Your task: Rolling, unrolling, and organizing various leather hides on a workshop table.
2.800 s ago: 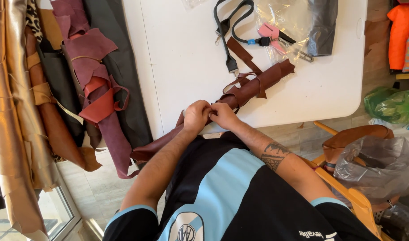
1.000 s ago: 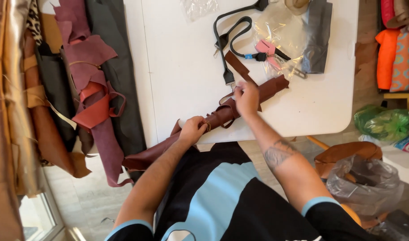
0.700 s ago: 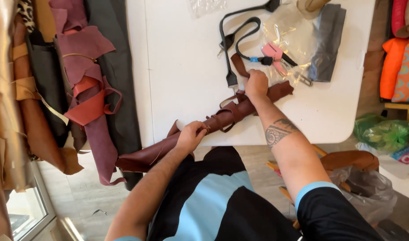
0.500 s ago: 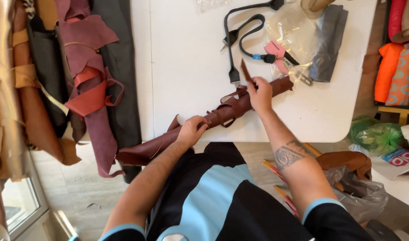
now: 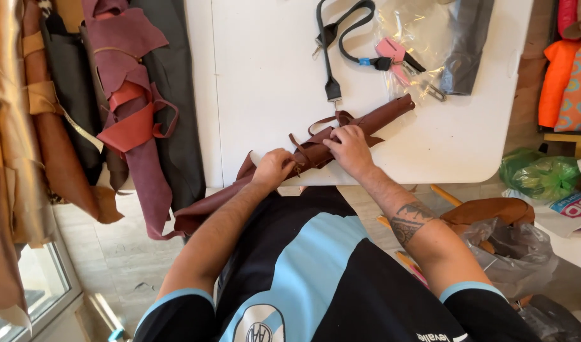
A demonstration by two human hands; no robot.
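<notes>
Head view, looking straight down over a black-and-light-blue shirt (image 5: 316, 278) at a white table (image 5: 265, 82).

Lying across the near edge of the table: a long roll of dark brown leather (image 5: 341, 136), long axis running diagonally from lower left to upper right of the frame. Upper end near the middle right at the table's centre, lower end spilling off the table edge and hanging down toward the floor at lower left. Thin brown leather strap (image 5: 322, 121) looped around the roll just above centre.

Left hand (image 5: 273, 168) closed down on the roll close to the table edge, fingers curled over it — gripping, by the look of it. Right hand (image 5: 349, 145) a bit further up the same axis, fingers flat and pressed onto the roll right by the strap, thumb side tucked under; pinning rather than fully clenched. Both hands touching the roll, right one nearer the strap and the upper end, left one nearer the hanging tail.

Further up the table, well apart from the hands: a black strap with metal clips (image 5: 333, 38), pink key tags on a key ring (image 5: 395, 54), crinkly clear plastic wrap (image 5: 423, 31).

Left of the frame — hanging hides in maroon, tan and black leather (image 5: 126, 107). Lower right: green plastic bag (image 5: 534, 174).
</notes>
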